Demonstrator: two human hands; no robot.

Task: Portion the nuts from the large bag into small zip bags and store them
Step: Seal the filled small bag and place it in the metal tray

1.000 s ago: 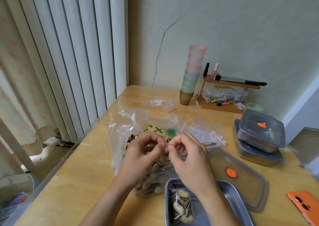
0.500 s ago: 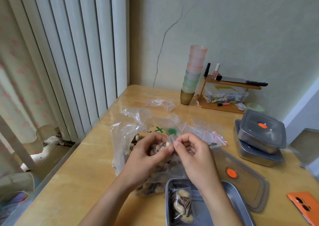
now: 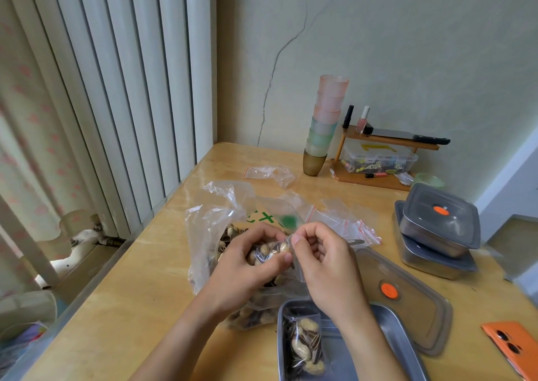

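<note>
Wooden table [image 3: 122, 290] | small zip bag [image 3: 272, 254] pinched between left hand [image 3: 247, 267], right hand [image 3: 326, 259]

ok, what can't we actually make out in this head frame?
- Small zip bag, head view: both hands cover it, so whether its seal is closed can't be told.
- Large bag: its lower part is behind the left hand and forearm; how much is left inside is unclear.
- Open steel container: near end cut off by the bottom edge, partly behind the right hand.
- Orange phone: cut by the right edge.
</note>
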